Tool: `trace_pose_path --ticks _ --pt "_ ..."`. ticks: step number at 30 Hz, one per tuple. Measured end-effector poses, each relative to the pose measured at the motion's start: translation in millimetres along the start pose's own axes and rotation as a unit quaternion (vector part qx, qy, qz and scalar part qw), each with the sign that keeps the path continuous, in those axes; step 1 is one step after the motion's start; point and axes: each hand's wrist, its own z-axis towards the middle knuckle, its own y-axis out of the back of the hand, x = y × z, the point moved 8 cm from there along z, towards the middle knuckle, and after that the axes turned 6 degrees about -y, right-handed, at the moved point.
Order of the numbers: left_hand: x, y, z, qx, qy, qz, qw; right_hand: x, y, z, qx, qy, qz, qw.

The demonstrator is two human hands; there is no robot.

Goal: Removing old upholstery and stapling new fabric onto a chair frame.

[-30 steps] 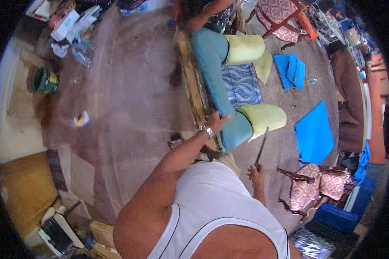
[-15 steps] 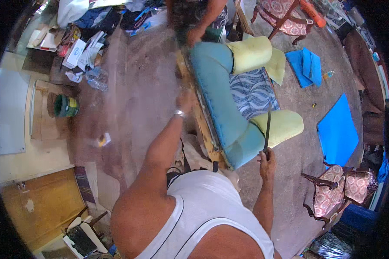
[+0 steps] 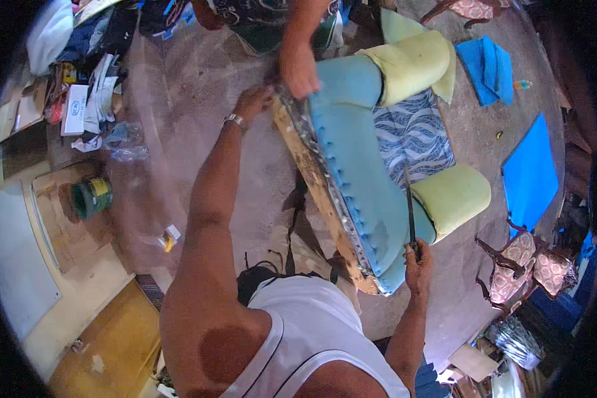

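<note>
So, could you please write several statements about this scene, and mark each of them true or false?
1. The right hand holds a long dark tool. True.
2. The left hand is beside the green bucket. False: the left hand is near the far end of the wooden edge, well away from the green bucket.
3. The sofa has yellow armrests. True.
4. The wristwatch is on the right wrist. False: the wristwatch is on the left wrist.
5. Another person's hand is close to the far corner of the sofa's teal back. True.
</note>
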Motion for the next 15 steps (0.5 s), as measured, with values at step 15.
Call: trace_pose_path --ticks 15 --pt "-97.6 -129.3 -13.4 0.147 -0.249 0.184 0.94 -28.3 -26.9 -27.1 0.014 -0.047 0.111 0.993"
